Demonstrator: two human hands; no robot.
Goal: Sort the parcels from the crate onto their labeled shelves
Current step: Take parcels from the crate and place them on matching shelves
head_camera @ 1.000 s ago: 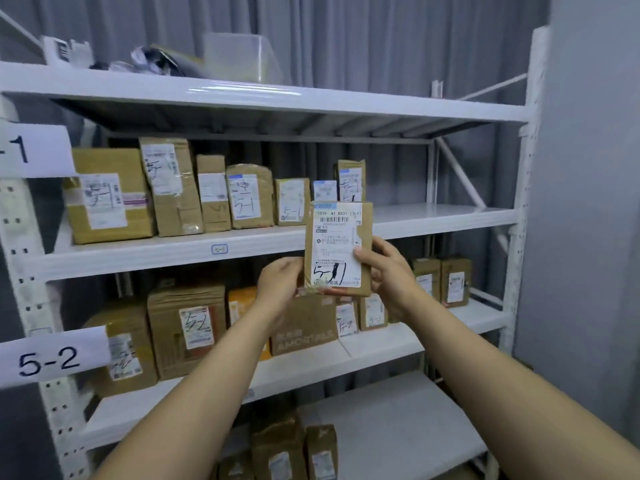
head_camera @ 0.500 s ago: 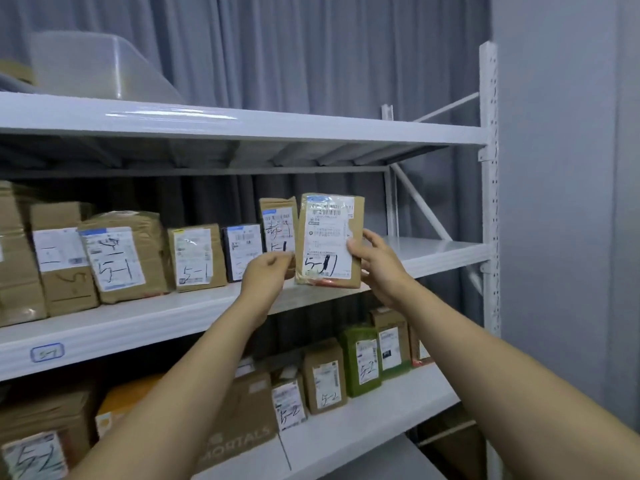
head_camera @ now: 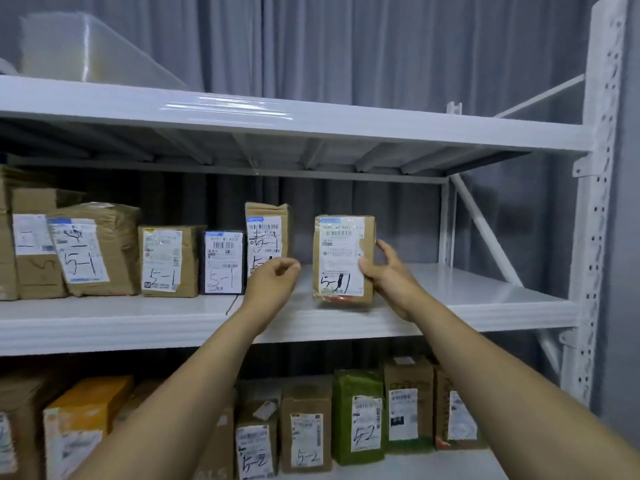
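Observation:
A small brown parcel (head_camera: pixel 341 258) with a white label marked 5-1 stands upright on the white middle shelf (head_camera: pixel 450 306), to the right of a row of 5-1 parcels (head_camera: pixel 162 261). My right hand (head_camera: pixel 384 271) grips its right edge, thumb on the label. My left hand (head_camera: pixel 273 282) hovers just left of the parcel with loosely curled fingers, holding nothing, in front of a taller brown parcel (head_camera: pixel 265 233).
The shelf below holds parcels marked 5-2 (head_camera: pixel 306 431), among them a green one (head_camera: pixel 358 414) and an orange box (head_camera: pixel 79 414). A clear plastic bin (head_camera: pixel 86 53) sits on the top shelf. The white upright post (head_camera: pixel 595 202) closes the rack on the right.
The parcel went from held in the air by both hands to standing on the 5-1 shelf. My left hand has let go of it. The view moved closer and rightward.

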